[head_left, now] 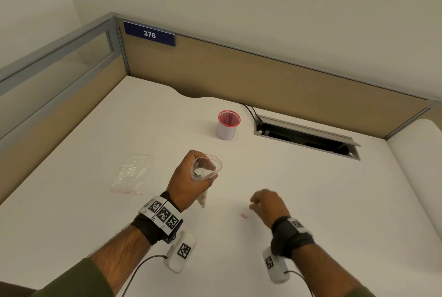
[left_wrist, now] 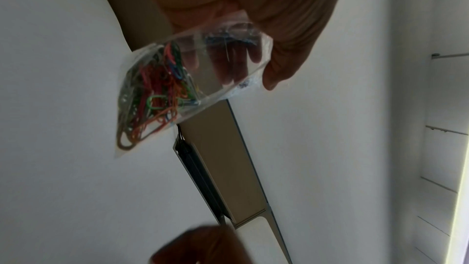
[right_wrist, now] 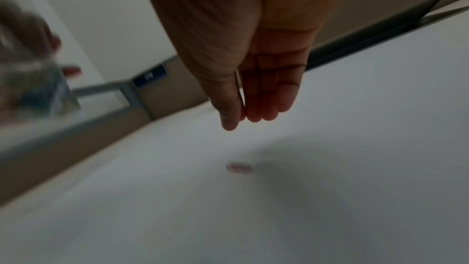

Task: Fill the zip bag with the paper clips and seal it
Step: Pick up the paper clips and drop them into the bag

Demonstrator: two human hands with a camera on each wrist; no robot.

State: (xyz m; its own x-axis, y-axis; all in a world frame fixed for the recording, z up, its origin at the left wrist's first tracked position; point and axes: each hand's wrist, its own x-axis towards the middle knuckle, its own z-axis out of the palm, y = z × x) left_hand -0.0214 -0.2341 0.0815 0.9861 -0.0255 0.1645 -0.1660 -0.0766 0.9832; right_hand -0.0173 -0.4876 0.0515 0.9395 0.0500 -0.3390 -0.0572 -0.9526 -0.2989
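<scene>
My left hand (head_left: 191, 177) grips a clear zip bag (head_left: 207, 167) above the white desk, its mouth held wide. In the left wrist view the zip bag (left_wrist: 177, 79) hangs from my fingers (left_wrist: 286, 51) with several coloured paper clips (left_wrist: 154, 91) bunched in its lower corner. One red paper clip (head_left: 243, 215) lies on the desk just left of my right hand (head_left: 265, 201). In the right wrist view my right hand (right_wrist: 253, 91) hovers over that blurred paper clip (right_wrist: 239, 168), fingers straight and close together, nothing between them.
A second, flat zip bag (head_left: 132, 173) lies on the desk at the left. A white cup with a pink rim (head_left: 228, 125) stands behind my hands. A cable hatch (head_left: 306, 136) is sunk in the desk at the back right. Partition walls (head_left: 263, 76) enclose the desk.
</scene>
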